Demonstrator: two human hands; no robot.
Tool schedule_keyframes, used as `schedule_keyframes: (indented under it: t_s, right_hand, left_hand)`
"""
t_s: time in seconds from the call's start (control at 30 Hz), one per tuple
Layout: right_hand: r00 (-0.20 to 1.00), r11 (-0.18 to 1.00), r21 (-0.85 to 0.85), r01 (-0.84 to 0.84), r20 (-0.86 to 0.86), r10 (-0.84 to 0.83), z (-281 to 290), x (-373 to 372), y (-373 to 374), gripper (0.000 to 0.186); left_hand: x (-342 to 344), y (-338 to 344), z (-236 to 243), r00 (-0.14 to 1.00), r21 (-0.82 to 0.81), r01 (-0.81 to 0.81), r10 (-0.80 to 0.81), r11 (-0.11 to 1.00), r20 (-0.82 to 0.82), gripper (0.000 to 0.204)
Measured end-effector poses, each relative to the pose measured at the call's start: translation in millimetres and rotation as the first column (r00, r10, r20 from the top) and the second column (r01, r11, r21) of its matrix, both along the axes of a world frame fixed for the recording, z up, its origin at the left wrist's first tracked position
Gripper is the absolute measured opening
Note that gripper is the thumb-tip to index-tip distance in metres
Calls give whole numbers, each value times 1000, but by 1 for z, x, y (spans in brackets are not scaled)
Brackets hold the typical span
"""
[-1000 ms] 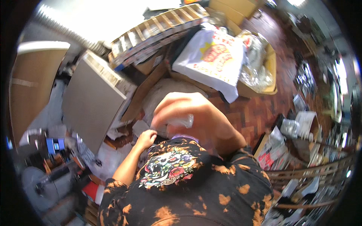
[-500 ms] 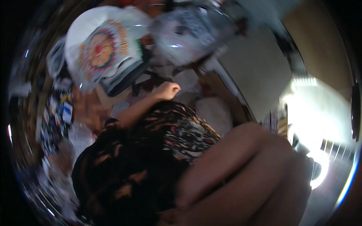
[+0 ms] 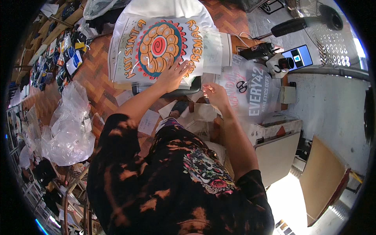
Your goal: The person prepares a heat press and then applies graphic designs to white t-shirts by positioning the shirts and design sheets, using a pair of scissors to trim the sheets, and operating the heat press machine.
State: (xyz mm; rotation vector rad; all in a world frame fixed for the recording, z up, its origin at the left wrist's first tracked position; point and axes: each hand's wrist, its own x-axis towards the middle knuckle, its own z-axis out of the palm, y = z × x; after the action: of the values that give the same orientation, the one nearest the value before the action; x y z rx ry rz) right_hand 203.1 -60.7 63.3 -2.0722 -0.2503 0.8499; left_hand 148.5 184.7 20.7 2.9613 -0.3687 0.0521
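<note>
Transparent sheets with a printed orange, teal and red circular design (image 3: 158,49) lie stacked on a white padded surface (image 3: 164,9) with a dark edge beneath. My left hand (image 3: 172,74) rests on the top sheet's lower part, fingers spread. Just right of the stack, my right hand (image 3: 214,96) is open, fingers loosely curled, with nothing visible in it. Beside it lies a printed translucent sheet (image 3: 260,98), with black scissors (image 3: 241,86) on it.
A screen (image 3: 297,56), dark containers (image 3: 256,51) and a black fan-like device (image 3: 301,23) stand at the right. Clear plastic bags (image 3: 68,133) and bundled dark packages (image 3: 55,58) lie on the left. Boards (image 3: 321,176) lean at lower right, near a wooden parquet floor edge.
The view has swung round to the printed sheets. My left hand has moved onto the top sheet, and my right arm, lower and blurred half a second ago, now reaches up beside the stack.
</note>
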Motion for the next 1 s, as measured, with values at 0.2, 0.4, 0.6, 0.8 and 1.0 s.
schedule_keyframes:
  t_s: [0.2,0.4,0.6,0.8,1.0]
  right_hand:
    - [952,948,152,278,-173,-252,-8,72,55,21]
    - [962,948,-243,204,230,-148,-35,103,137,50]
    - [964,833,-503,232,231,-129,-17,108,163,65]
    - [982,958,-238,162,132,-133,-36,132,153,39]
    - [783,579,566,587,-579,-227,65,70,79,43]
  left_hand:
    - [12,81,61,941,-695,-339,235,634,-244,51]
    - [4,130,146,882,-746,-327,470,579,-22,39]
    - [1,123,164,834,-619,-320,524,717,176,34]
    - [5,128,167,822,-546,-268,484,794,301,36]
    - [-7,99,164,931,-446,-227,327,866,161,39]
